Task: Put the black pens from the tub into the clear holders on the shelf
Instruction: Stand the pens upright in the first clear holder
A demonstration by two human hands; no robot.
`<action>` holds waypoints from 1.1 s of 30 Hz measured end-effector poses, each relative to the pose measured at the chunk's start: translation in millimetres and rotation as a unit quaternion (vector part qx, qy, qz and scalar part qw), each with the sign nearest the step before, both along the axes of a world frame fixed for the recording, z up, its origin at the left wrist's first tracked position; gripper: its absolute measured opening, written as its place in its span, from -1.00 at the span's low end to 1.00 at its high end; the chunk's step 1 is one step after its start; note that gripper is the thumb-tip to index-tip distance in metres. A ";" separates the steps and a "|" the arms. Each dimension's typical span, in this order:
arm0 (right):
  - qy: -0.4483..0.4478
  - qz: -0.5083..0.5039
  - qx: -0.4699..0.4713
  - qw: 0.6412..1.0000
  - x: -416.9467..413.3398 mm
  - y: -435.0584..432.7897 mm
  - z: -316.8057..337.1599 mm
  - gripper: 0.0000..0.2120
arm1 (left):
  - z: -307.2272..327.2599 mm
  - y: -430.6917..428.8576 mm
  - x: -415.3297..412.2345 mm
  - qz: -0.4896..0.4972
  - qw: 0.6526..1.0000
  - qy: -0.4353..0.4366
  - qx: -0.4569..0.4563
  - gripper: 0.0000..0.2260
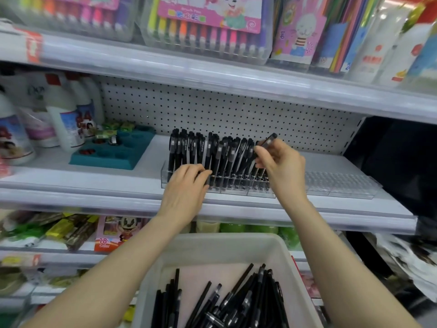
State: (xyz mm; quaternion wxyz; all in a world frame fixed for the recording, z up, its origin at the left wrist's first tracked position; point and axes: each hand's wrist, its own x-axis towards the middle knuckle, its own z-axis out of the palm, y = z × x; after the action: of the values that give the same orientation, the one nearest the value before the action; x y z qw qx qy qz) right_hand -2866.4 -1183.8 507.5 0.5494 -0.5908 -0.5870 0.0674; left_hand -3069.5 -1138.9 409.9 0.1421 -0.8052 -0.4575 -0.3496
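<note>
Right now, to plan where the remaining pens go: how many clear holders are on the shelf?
2. One clear holder, filled with black pens, at the left hand; an empty holder to its right. The right hand, pinching a pen, hides the gap between them.

Bare left hand (185, 185), bare right hand (282, 165)

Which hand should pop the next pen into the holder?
The right hand: it pinches a black pen just above the right end of the clear holder. The left hand carries no pen and only rests against the standing pens.
</note>
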 end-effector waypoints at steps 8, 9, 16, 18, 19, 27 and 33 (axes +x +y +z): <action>-0.125 -0.011 -0.052 0.991 -10.9 26.7 -13.8 -0.78 | -14.2 2.7 3.1 -0.007 0.999 -0.028 0.027 -0.64; -0.130 -0.009 -0.067 0.989 -13.1 27.9 -16.5 -0.77 | -15.0 2.9 3.4 -0.006 0.999 -0.029 0.030 -0.64; -0.165 -0.017 -0.106 0.980 -27.5 30.9 -30.2 -0.78 | -24.6 6.3 4.1 -0.002 0.999 -0.030 0.041 -0.64; -0.161 -0.019 -0.110 0.981 -27.8 31.1 -29.9 -0.78 | -25.2 6.7 3.9 -0.006 0.999 -0.034 0.042 -0.64; -0.158 -0.021 -0.112 0.981 -27.1 30.6 -29.6 -0.77 | -25.2 6.6 3.7 -0.005 0.999 -0.032 0.040 -0.64; -0.141 -0.051 -0.015 0.989 -31.1 -4.7 -55.9 -0.85 | -21.7 2.3 5.9 0.007 0.999 -0.034 0.012 -0.60; -0.216 0.073 -0.188 0.955 -44.7 -53.2 -140.8 -0.93 | -25.0 4.5 6.6 0.003 0.999 -0.040 0.015 -0.60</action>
State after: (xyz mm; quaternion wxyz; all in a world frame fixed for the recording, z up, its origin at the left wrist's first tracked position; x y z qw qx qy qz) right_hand -2911.1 -1237.0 366.7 0.2817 -0.6392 -0.7102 0.0873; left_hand -3062.9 -1134.4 384.9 0.1369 -0.7868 -0.4597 -0.3885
